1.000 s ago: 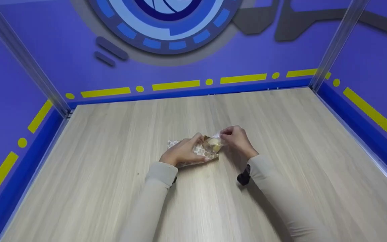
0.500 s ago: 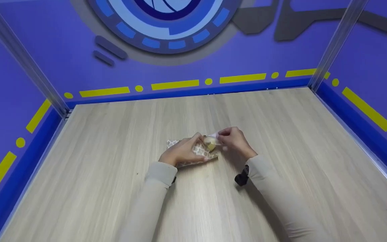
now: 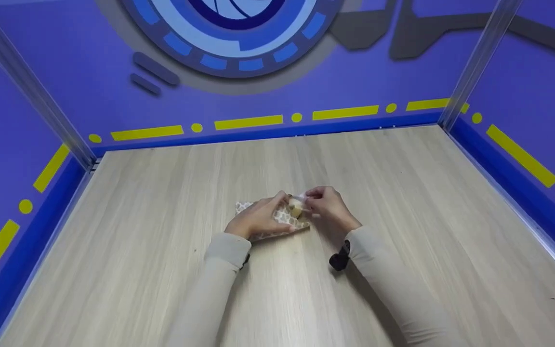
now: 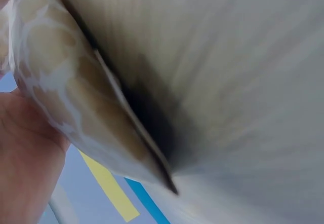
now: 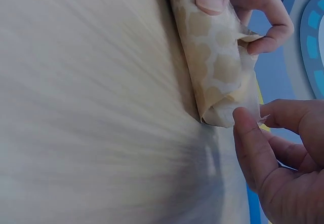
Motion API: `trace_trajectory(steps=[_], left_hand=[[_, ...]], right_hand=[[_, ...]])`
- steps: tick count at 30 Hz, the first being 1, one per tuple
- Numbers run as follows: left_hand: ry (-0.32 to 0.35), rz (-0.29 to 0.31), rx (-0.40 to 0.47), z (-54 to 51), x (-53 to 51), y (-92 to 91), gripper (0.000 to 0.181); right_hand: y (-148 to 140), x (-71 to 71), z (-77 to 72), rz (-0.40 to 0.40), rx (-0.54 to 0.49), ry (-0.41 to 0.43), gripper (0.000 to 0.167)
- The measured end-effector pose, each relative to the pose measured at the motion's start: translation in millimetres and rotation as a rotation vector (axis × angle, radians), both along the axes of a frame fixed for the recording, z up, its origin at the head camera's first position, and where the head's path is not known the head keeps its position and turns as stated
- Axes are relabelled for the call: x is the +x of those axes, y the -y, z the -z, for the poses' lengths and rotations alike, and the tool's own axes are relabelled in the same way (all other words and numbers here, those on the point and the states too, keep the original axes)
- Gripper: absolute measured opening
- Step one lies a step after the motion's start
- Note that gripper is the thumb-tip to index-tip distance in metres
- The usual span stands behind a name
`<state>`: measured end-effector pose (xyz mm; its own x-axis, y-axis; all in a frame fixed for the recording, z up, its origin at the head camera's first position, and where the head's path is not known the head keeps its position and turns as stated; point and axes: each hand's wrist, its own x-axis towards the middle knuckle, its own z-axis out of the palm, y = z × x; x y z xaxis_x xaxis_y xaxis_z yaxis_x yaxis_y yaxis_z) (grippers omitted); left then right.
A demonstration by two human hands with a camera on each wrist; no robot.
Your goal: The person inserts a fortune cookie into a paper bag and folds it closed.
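A paper bag [image 3: 282, 215] with a tan-and-white giraffe-like pattern lies near the middle of the table. My left hand [image 3: 258, 218] grips it from the left, thumb on the near side and fingers on the far side of its mouth. At the right end a clear wrapper with something pale yellow [image 3: 296, 208] shows in the mouth. My right hand [image 3: 331, 207] pinches the wrapper's edge between thumb and fingers; in the right wrist view the pinched translucent film [image 5: 223, 113] lies at the bag's open end. The left wrist view shows the bag's patterned side [image 4: 66, 77] against the left palm.
The wooden table [image 3: 162, 193] extends around both hands. Blue-purple panels [image 3: 239, 106] with yellow markings stand behind it and at both sides, joined by metal corner posts [image 3: 480, 62]. A black band [image 3: 340, 258] is on the right wrist.
My right hand has moved left, closer to the bag's mouth, with the wrapper between its fingers. The yellow item sits further inside the mouth. My left hand keeps its grip.
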<state>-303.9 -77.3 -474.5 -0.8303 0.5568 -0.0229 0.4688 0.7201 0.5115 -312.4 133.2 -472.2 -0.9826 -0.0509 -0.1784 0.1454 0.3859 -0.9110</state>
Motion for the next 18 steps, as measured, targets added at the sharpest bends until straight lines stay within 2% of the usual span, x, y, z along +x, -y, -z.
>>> trace_trajectory(steps=[12,18], left_hand=[[-0.025,0.005,-0.03,-0.3,0.0,0.0,0.066],[-0.023,0.004,-0.033,-1.8,-1.5,-1.4,0.065]], right_hand=[[9.2,1.1,6.9,0.005,0.015,-0.038,0.026],[11.5,1.6,8.4,0.012,-0.02,-0.051,0.025]])
